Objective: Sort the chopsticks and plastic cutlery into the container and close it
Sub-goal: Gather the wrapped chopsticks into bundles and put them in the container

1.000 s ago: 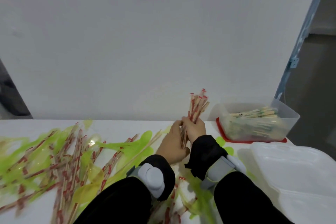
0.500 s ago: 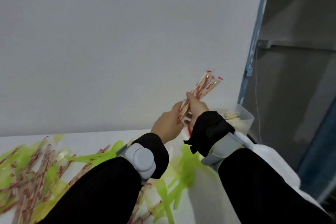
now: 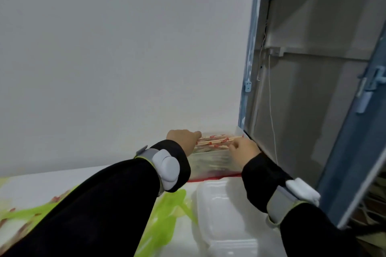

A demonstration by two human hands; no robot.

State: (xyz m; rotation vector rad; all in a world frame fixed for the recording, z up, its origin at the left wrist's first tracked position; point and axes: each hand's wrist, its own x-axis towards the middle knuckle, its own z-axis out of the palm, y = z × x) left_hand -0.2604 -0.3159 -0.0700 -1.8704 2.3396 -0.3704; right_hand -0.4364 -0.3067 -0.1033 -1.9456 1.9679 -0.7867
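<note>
Gripping a chopstick bundle between left hand and right hand, fingers curled at either end (blurred), just above the clear container on the counter.

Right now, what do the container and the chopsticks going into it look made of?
Container: clear, glossy plastic, probably; its contents show through the wall. Chopsticks: pale wood or bamboo, seemingly in thin red-printed wrappers; motion blur leaves that uncertain.

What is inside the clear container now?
A bundle of wrapped chopsticks lies across the top of the clear container, held at its ends by the left hand and right hand. Deeper contents are blurred.
</note>
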